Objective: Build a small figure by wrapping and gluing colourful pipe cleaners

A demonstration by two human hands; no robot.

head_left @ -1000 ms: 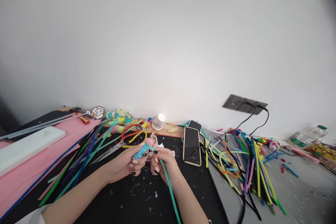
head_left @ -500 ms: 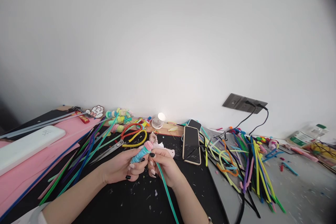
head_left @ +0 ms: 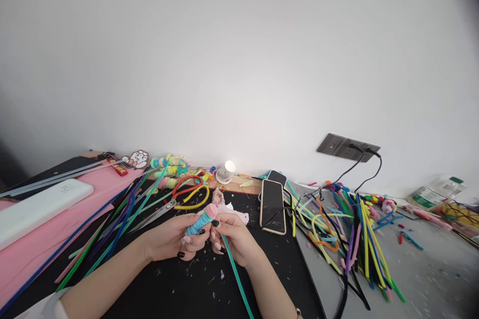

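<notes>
- Head view, lower centre of the frame: your left hand (head_left: 174,241) has its fingers closed around a coiled roll (head_left: 199,223), blue along the body and pink at the top, tilted with the pink end up and to the right.
- Right beside it, your right hand (head_left: 234,241) pinches a teal strand (head_left: 238,277) between thumb and fingers, against the pink end; the strand's tail runs down to the bottom edge. Whether it joins the roll, you can't tell; fingers hide that spot.
- Beneath both hands, there's the black mat (head_left: 194,291), speckled with scraps.
- Just up and left of your left hand, scissors (head_left: 170,204) lie with one red and one yellow handle loop.
- Above your right hand, near the centre, a white cup (head_left: 225,174); right of it, a phone (head_left: 272,208) lies screen up.
- Lower right, a bundle of coloured strands (head_left: 368,244) fans across the grey surface (head_left: 419,279).
</notes>
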